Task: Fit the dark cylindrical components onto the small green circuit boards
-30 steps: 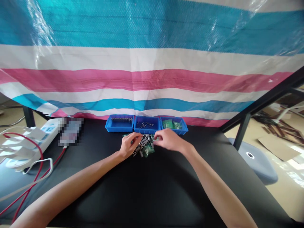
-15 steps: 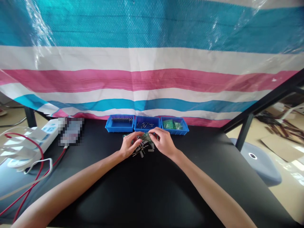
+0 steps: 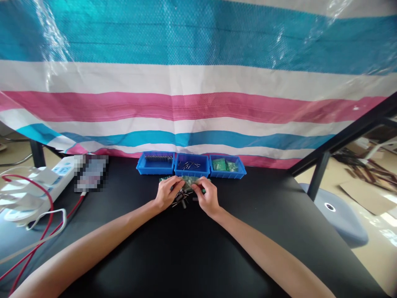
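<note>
Between my two hands is a small green circuit board [image 3: 189,181] with a shiny, bag-like look. My left hand [image 3: 166,193] pinches its left side between thumb and fingers. On its right side, my right hand [image 3: 208,195] grips the board the same way. Just below it on the black table lies a loose pile of thin metal pins and short grey cylinders [image 3: 183,203], partly covered by the hands. More green pieces show at the edges of both hands, mostly hidden.
Behind the hands stand three blue bins: the left bin [image 3: 155,170] holds a row of metal parts, the middle bin [image 3: 191,172] thin pins, the right bin [image 3: 228,174] green boards. A white power strip [image 3: 70,165] and cables lie left. A striped sheet [image 3: 198,107] hangs behind.
My right hand has moved slightly left and down, closer to my left hand. The board now sits flatter and a bit higher between the fingers.
</note>
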Demonstrator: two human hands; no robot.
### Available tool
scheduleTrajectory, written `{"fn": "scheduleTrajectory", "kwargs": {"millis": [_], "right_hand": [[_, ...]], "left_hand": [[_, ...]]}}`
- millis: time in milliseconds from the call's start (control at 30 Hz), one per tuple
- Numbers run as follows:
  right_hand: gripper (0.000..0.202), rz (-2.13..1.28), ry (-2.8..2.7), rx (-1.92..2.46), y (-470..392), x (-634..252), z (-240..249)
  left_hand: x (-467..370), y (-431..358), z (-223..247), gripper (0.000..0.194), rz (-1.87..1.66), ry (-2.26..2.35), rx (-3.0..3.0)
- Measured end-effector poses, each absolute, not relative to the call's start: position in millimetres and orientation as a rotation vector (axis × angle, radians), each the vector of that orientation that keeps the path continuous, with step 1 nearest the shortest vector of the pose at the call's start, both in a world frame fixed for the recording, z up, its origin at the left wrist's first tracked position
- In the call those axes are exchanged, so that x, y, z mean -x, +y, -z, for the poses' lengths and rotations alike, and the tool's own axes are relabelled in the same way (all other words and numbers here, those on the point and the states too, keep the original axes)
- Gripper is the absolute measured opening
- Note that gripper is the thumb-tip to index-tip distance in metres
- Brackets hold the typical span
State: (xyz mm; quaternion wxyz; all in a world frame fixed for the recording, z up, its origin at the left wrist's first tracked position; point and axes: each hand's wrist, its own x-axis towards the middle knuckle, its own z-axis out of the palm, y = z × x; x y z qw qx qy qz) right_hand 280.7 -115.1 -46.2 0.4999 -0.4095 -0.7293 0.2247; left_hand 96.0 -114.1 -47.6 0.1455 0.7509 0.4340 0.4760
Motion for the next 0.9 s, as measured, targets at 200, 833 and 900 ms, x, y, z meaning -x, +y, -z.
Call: {"fn": "scheduleTrajectory", "kwargs": {"millis": [200, 833, 900], "right_hand": [[0.025, -0.552, -1.682, 0.988, -114.9, -280.7, 45.9], [0.009, -0.496, -1.771, 0.896, -114.7, -280.8, 46.8], [0.013, -0.491, -1.789, 0.884, -115.3, -280.0, 47.2]], "left_hand": [[-98.9, -111.8, 43.4, 0.024, -1.241, 1.258, -2.145], [-97.2, -114.1, 46.9, 0.012, -1.486, 1.134, -2.215], [-95.6, -113.2, 48.3, 0.016, -1.512, 1.112, -2.229]]}}
